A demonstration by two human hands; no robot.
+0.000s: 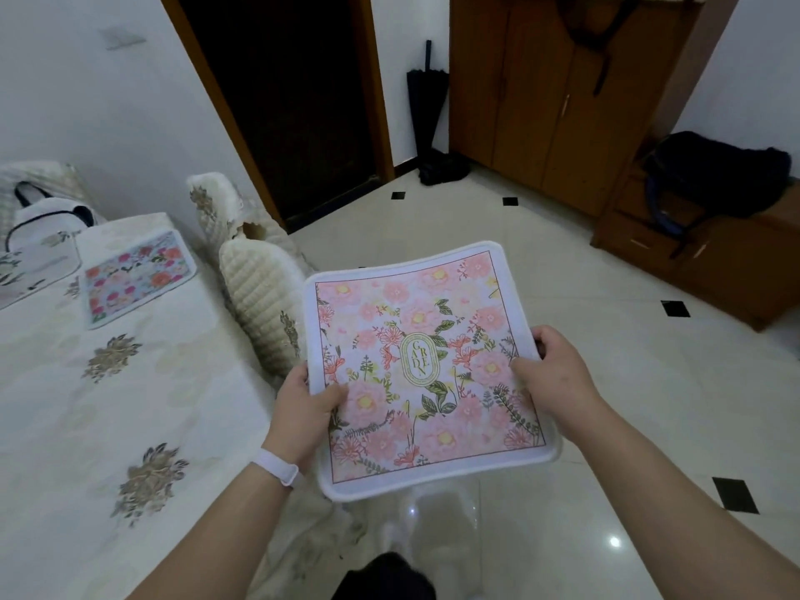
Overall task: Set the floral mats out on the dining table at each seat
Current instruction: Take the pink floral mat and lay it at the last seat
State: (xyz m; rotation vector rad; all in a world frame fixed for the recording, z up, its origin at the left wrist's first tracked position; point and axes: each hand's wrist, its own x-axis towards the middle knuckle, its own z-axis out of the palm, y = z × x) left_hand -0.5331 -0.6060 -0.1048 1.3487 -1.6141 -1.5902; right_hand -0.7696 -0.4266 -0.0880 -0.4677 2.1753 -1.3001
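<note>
One word can be read, and it stands on the pink floral mat (433, 426), inside a green-outlined oval emblem (419, 359) at the mat's middle. Thin green capitals run down the oval in two staggered columns: G, A, D and N on the left, R and E on the right, together spelling GARDEN. The lettering tilts slightly with the mat.
</note>
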